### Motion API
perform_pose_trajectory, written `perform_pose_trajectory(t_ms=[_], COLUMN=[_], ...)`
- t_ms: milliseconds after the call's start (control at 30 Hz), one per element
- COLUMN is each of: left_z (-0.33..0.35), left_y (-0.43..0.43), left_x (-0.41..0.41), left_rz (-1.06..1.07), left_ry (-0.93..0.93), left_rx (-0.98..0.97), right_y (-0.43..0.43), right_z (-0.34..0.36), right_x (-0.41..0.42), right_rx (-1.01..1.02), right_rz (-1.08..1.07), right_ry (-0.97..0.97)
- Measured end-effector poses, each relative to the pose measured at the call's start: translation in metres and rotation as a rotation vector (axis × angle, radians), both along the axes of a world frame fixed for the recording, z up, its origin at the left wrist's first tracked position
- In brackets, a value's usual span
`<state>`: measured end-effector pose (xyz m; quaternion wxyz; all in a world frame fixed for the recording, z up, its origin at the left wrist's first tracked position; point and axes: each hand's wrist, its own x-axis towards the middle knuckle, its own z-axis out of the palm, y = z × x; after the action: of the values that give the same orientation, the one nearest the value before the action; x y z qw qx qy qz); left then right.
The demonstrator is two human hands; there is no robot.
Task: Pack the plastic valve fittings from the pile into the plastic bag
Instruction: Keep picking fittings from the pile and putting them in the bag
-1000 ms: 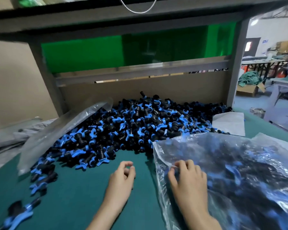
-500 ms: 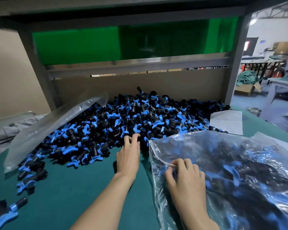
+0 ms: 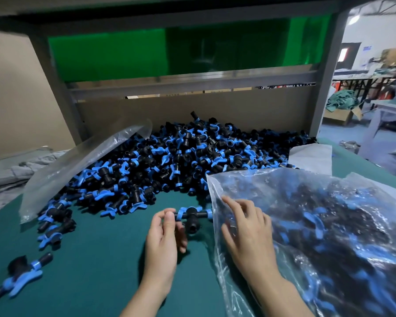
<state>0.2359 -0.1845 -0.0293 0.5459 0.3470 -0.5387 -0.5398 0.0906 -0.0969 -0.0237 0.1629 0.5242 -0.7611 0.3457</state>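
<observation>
A big pile of black-and-blue plastic valve fittings lies on the green table against the back board. My left hand pinches the end of one black T-shaped fitting just above the table, a little left of the bag's mouth. A clear plastic bag, holding many fittings, lies at the right. My right hand rests on the bag's left edge, fingers bent over the plastic at its opening.
An empty clear bag leans over the pile's left side. Loose fittings lie at the near left on the green table top. A white sheet sits behind the bag. Grey shelf posts stand left and right.
My left hand reached into the pile's front edge, then drew back toward me holding one fitting. My right hand stayed on the bag's edge, its fingers shifting slightly.
</observation>
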Motion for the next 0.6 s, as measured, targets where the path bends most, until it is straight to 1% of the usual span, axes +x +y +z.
perform_pose_trajectory(t_ms=[167, 233, 367, 600], left_z=[0.0053, 0.0065, 0.0067, 0.0098], left_y=[0.0098, 0.0096, 0.0106, 0.0091], left_x=[0.0107, 0.0118, 0.0061, 0.0028], left_rz=[0.058, 0.046, -0.04, -0.071], left_ry=[0.086, 0.106, 0.076, 0.035], left_rx=[0.035, 0.034, 0.064, 0.047], right_y=[0.0005, 0.0003, -0.0012, -0.0064], right_z=[-0.0006, -0.0015, -0.0029, -0.0071], right_x=[0.0016, 0.0034, 0.0034, -0.0001], right_rx=[-0.071, -0.115, -0.168, -0.125], right_rz=[0.1, 0.145, 0.178, 0.147], right_ry=[-0.048, -0.044, -0.022, -0.041])
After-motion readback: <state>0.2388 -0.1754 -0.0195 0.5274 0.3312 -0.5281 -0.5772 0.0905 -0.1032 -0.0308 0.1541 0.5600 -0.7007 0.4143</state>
